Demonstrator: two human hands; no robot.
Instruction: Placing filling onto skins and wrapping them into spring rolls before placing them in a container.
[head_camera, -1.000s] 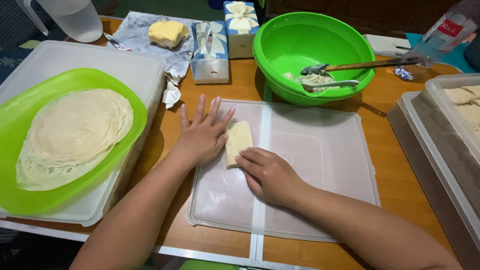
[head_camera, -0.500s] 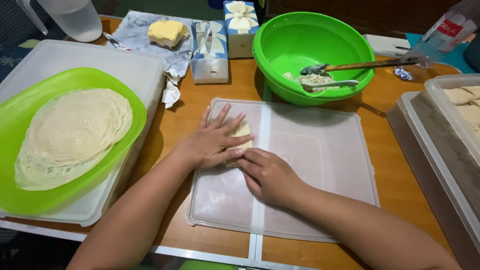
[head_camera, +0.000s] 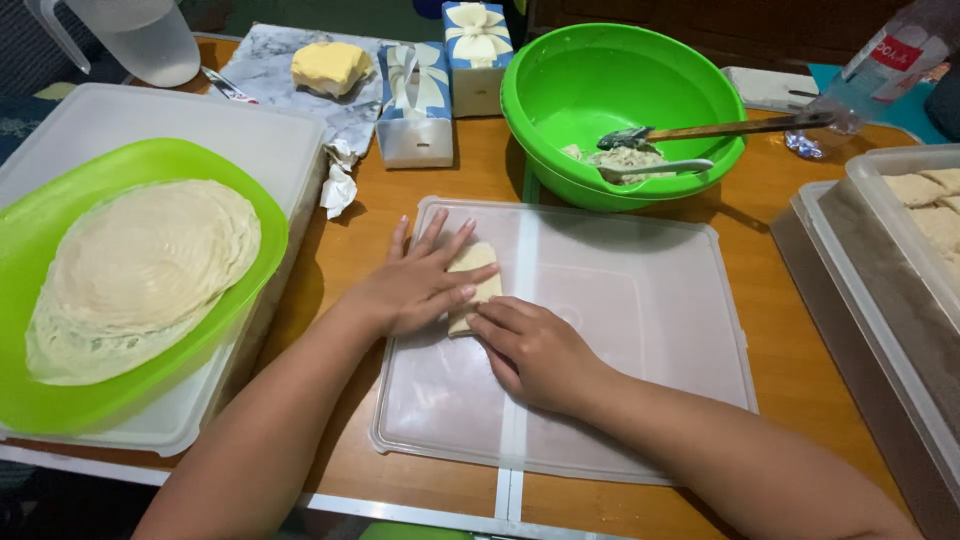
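Now the left hand (head_camera: 415, 285) is pressing flat, fingers spread, on the dough piece (head_camera: 473, 283) while the right hand (head_camera: 535, 350), fingers curled, is pinning its near edge, steadying it on the clear lid (head_camera: 640, 330).

The dough piece (head_camera: 474, 270) under the left hand (head_camera: 415, 285) and the right hand (head_camera: 535, 350) is pale cream. It lies on a frosted, clear plastic lid (head_camera: 620, 330). The table (head_camera: 790, 370) is warm orange-brown wood with a light metal strip along its seam. The bowl (head_camera: 590, 90) is bright green, with off-white filling inside. A lime-green plate (head_camera: 190, 170) carries cream-white thin wrappers (head_camera: 140, 270) marked with faint concentric rings. The butter block (head_camera: 328, 66) is yellow on grey marbled paper (head_camera: 265, 70). Two small boxes (head_camera: 415, 100) are pale blue with white ribbon bows.
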